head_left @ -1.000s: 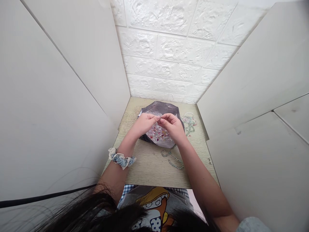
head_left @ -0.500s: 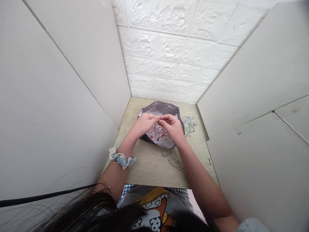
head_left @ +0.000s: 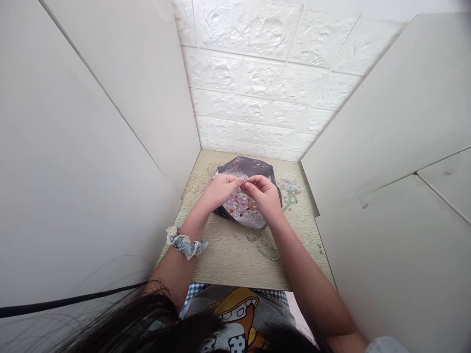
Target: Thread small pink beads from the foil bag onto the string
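A dark bag (head_left: 253, 165) lies open on the tabletop, with many small pink, red, clear and yellow beads (head_left: 241, 206) inside. Above it my left hand (head_left: 222, 189) pinches with thumb and forefinger, its fingertips meeting those of my right hand (head_left: 263, 192). Whatever sits between the fingertips is too small to make out. Strings of pale green and pink beads (head_left: 289, 189) lie to the right of the bag, and a green strand (head_left: 270, 252) curls in front of it, beside my right forearm.
The narrow wooden tabletop (head_left: 221, 260) is enclosed by pale panels on both sides and a white brick-patterned wall (head_left: 253, 103) behind. Tiny loose pieces (head_left: 320, 248) lie near its right edge. A blue scrunchie (head_left: 187, 245) circles my left wrist.
Both hands stay over the bag with their fingertips together; the right fingers have shifted slightly. The whole view has moved a little.
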`<state>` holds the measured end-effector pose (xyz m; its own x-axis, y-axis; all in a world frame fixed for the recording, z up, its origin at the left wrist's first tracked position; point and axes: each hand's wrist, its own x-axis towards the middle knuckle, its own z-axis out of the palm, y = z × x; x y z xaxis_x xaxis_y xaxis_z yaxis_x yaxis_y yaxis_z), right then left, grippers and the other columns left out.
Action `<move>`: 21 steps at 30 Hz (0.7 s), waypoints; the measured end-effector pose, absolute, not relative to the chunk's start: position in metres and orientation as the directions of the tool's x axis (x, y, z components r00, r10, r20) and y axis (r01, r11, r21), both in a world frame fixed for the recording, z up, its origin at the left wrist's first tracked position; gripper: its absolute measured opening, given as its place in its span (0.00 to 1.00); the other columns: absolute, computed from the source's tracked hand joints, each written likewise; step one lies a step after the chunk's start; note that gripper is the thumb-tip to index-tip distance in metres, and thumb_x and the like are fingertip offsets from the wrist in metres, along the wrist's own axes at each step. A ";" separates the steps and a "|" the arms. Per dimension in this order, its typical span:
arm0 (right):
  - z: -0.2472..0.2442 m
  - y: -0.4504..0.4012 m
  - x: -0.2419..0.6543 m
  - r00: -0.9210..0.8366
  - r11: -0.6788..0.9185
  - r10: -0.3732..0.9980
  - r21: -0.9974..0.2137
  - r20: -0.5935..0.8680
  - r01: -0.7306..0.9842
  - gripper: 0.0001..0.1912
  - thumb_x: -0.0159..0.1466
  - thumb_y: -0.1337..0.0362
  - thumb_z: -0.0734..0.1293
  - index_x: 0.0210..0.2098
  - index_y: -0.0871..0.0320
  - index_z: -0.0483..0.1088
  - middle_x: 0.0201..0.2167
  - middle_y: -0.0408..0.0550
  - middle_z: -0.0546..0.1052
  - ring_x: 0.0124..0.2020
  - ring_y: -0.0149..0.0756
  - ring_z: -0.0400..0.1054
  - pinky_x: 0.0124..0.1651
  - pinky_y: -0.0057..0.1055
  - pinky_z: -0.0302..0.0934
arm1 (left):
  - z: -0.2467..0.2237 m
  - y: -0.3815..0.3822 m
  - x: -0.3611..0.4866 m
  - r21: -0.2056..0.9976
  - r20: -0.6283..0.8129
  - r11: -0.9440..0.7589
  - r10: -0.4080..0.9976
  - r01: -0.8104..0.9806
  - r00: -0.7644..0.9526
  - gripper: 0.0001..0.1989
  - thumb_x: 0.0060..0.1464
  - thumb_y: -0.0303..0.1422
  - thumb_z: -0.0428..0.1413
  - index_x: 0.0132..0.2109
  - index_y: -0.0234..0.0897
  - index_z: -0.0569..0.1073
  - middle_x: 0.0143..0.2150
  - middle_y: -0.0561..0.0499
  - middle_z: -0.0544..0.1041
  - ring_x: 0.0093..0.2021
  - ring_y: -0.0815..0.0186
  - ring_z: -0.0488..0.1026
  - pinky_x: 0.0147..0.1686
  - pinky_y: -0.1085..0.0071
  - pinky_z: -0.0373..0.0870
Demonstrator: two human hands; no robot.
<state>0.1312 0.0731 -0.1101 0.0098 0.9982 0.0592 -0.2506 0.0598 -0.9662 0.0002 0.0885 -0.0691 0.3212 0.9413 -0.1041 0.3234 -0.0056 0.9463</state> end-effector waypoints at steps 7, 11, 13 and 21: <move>-0.111 0.073 0.130 0.006 0.078 0.997 -0.971 0.078 -0.228 0.10 0.48 0.61 0.68 0.27 0.57 0.65 0.24 0.41 0.70 0.30 0.28 0.66 0.39 0.32 0.64 | -0.076 0.093 0.000 0.935 -0.072 -0.052 0.941 0.351 0.331 0.19 0.46 0.44 0.48 0.19 0.32 0.62 0.16 0.57 0.49 0.18 0.76 0.46 0.19 0.76 0.42; -0.111 0.073 0.131 -0.004 0.079 0.997 -0.975 0.081 -0.205 0.09 0.48 0.61 0.68 0.28 0.57 0.66 0.24 0.41 0.70 0.29 0.28 0.66 0.38 0.31 0.63 | -0.079 0.094 0.000 0.928 -0.066 -0.068 0.938 0.367 0.341 0.19 0.46 0.44 0.47 0.20 0.32 0.62 0.17 0.56 0.51 0.19 0.75 0.47 0.19 0.76 0.43; -0.111 0.073 0.131 -0.002 0.081 0.997 -0.982 0.083 -0.170 0.09 0.48 0.61 0.68 0.28 0.57 0.66 0.24 0.42 0.71 0.29 0.29 0.66 0.37 0.31 0.62 | -0.079 0.094 0.000 0.925 -0.071 -0.064 0.938 0.373 0.338 0.19 0.47 0.44 0.47 0.20 0.32 0.62 0.17 0.56 0.51 0.19 0.75 0.47 0.19 0.76 0.43; -0.112 0.074 0.135 0.030 0.270 0.961 -0.956 0.276 0.116 0.05 0.50 0.64 0.65 0.24 0.59 0.67 0.27 0.43 0.69 0.30 0.29 0.63 0.35 0.28 0.59 | -0.079 0.093 0.001 0.931 -0.045 -0.094 0.929 0.352 0.367 0.19 0.48 0.43 0.47 0.19 0.32 0.60 0.17 0.57 0.51 0.19 0.76 0.48 0.19 0.76 0.44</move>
